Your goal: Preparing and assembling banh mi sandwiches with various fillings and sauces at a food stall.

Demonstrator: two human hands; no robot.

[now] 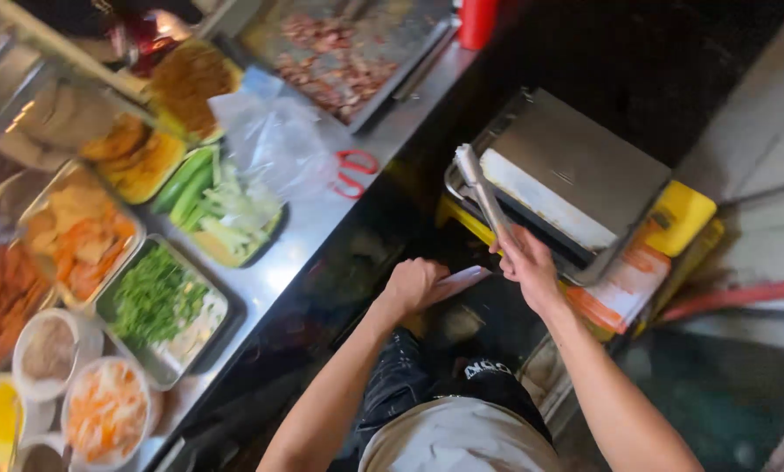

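My right hand (528, 262) grips the near end of metal tongs (482, 190), whose tips reach up toward a closed metal press grill (575, 166) on the right. My left hand (414, 284) is closed on a flat pale paper sleeve (462, 281) that sticks out to the right, just below the tongs. Both hands hang over the dark gap between the counter and the grill. What lies between the grill plates is hidden.
A steel counter (322, 218) on the left carries trays of cucumber (213, 205), chopped herbs (156, 301), shredded carrot (82, 232) and bowls (108, 411), plus red-handled scissors (355, 172), clear plastic bags (274, 140) and a meat tray (339, 61). Yellow crates (684, 214) stand under the grill.
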